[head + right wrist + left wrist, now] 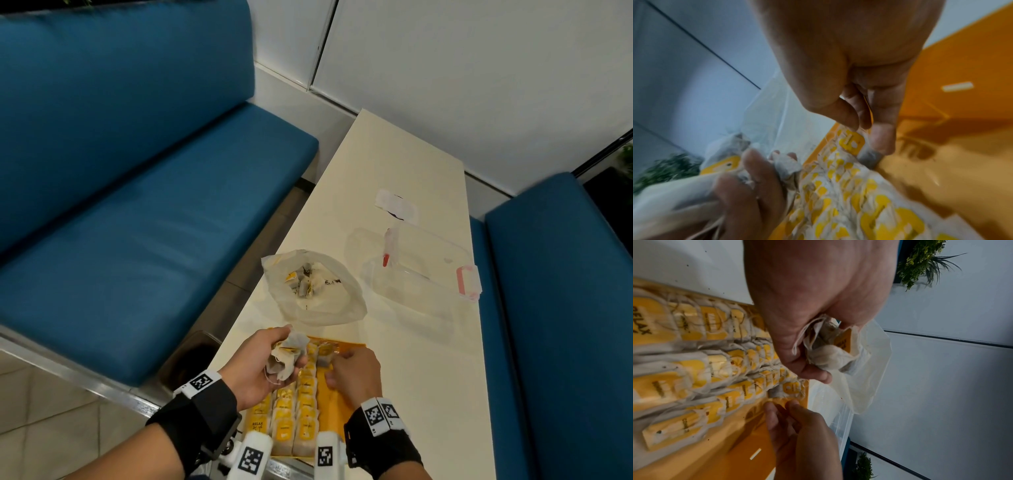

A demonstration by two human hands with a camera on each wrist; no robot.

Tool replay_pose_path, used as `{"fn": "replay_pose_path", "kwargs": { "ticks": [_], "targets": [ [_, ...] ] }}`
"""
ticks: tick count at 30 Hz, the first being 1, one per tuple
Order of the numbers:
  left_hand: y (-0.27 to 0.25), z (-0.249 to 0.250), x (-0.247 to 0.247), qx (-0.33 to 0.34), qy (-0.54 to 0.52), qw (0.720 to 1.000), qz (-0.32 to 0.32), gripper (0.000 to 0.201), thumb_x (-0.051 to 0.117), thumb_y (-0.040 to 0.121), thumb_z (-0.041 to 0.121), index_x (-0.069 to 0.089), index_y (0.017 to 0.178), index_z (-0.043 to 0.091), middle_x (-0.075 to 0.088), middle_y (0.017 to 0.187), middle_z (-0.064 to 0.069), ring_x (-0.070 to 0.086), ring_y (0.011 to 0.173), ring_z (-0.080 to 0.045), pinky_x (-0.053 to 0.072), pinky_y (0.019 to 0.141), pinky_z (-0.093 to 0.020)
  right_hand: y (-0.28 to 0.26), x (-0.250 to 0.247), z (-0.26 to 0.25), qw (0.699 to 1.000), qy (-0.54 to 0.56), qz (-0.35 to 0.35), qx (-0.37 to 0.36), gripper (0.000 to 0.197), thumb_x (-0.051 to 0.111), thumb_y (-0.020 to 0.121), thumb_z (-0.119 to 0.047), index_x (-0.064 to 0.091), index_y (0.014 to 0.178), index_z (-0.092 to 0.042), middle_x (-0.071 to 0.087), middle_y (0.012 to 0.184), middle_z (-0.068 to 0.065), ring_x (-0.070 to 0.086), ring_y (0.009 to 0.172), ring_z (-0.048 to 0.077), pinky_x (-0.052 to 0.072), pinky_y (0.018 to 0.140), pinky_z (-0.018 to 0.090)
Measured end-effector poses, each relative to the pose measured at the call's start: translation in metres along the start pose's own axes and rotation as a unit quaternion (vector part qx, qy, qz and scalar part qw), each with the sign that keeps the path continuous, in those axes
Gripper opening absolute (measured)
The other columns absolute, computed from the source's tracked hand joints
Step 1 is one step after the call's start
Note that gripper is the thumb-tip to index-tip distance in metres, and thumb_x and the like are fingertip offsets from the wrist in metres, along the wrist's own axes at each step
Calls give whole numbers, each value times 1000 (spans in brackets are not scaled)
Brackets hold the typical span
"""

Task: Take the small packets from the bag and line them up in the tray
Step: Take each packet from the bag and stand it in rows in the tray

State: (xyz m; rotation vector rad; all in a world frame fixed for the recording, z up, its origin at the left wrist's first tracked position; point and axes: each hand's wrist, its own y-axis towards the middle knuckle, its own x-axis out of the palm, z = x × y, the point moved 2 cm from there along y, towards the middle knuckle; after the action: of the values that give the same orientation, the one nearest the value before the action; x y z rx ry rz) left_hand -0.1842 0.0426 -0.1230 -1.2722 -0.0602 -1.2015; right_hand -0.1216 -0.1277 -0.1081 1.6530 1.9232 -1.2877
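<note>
- The left hand (260,363) grips a bunch of small packets (286,358) in curled fingers, above the tray's left edge.
- The right hand (354,371) pinches the farthest packet (790,388) of a row in the orange tray (337,402).
- The open bag (313,286) lies on the table (404,161), just beyond the tray.

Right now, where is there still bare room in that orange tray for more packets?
The right part of the tray is bare orange, between the packet rows and the tray's right edge, near the right hand. The left part is crowded with overlapping packets. On the table, a free patch lies beyond the clear box, towards the wall.
</note>
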Motion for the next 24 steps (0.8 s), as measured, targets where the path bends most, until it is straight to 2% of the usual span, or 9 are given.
{"fn": "replay_pose_path", "kwargs": {
  "ticks": [2, 4, 6, 8, 12, 14, 17, 19, 24],
  "targets": [
    [-1, 1, 2, 1, -1, 1000, -3, 45, 56, 102, 34, 57, 129, -2, 67, 90, -20, 67, 70, -24, 55, 58, -31, -4, -6, -1, 1000, 1, 7, -15, 23, 56, 86, -13, 63, 64, -8, 73, 64, 10, 72, 61, 28, 60, 61, 36],
    [-2, 2, 4, 0, 1, 1000, -10, 42, 54, 103, 34, 59, 123, -2, 66, 88, -21, 65, 68, -24, 54, 58, -31, -10, -11, -6, 997, -3, 20, -76, 16, 59, 86, -18, 68, 73, -18, 73, 71, 0, 71, 68, 18, 61, 66, 38],
    [-3, 3, 8, -2, 4, 1000, -18, 40, 51, 104, 34, 60, 120, -2, 65, 87, -20, 65, 68, -23, 52, 58, -30, -22, -17, -19, 988, 19, 6, -154, 13, 66, 87, -19, 69, 81, -29, 72, 80, -10, 67, 76, 4, 58, 73, 24],
    [-3, 3, 11, 0, 9, 1000, -17, 38, 51, 104, 33, 60, 120, 0, 66, 86, -17, 65, 68, -21, 49, 58, -29, -38, -23, -35, 972, 49, -27, -226, 19, 72, 86, -17, 69, 96, -33, 69, 94, -15, 64, 83, 3, 51, 73, 12],
    [3, -2, 11, 20, 52, 998, -2, 38, 57, 99, 28, 63, 121, -2, 61, 74, -14, 61, 56, -19, 47, 53, -29, -46, -21, -49, 934, -14, -80, -348, 49, 72, 83, -16, 61, 126, -38, 52, 117, -19, 58, 94, 4, 46, 82, 9],
    [3, -4, 12, 26, 65, 998, -4, 31, 58, 98, 26, 67, 113, 0, 61, 72, -12, 59, 55, -19, 45, 52, -28, -45, -17, -50, 924, -36, -91, -369, 44, 69, 85, -15, 65, 122, -37, 52, 113, -18, 57, 100, 1, 47, 86, 11],
    [0, -1, 14, 23, 58, 998, -25, 32, 61, 98, 39, 68, 105, 8, 65, 85, -12, 60, 62, -18, 42, 58, -30, -43, -15, -49, 926, -34, -67, -369, 22, 69, 87, -16, 73, 104, -29, 56, 101, -14, 59, 93, 3, 48, 80, 13],
    [-2, 2, 13, 24, 49, 998, -43, 34, 60, 99, 44, 68, 106, 12, 66, 95, -13, 60, 67, -17, 45, 58, -29, -40, -16, -47, 930, -18, -41, -366, 13, 72, 85, -16, 71, 94, -25, 58, 97, -13, 61, 86, 5, 46, 72, 11],
    [-6, 7, 14, 28, 15, 998, -60, 42, 63, 97, 44, 65, 123, 12, 66, 96, -13, 64, 71, -18, 50, 54, -26, -33, -20, -43, 953, 52, -15, -297, 14, 74, 84, -15, 65, 83, -25, 65, 88, -10, 64, 78, 5, 46, 64, 10]
  ]
}}
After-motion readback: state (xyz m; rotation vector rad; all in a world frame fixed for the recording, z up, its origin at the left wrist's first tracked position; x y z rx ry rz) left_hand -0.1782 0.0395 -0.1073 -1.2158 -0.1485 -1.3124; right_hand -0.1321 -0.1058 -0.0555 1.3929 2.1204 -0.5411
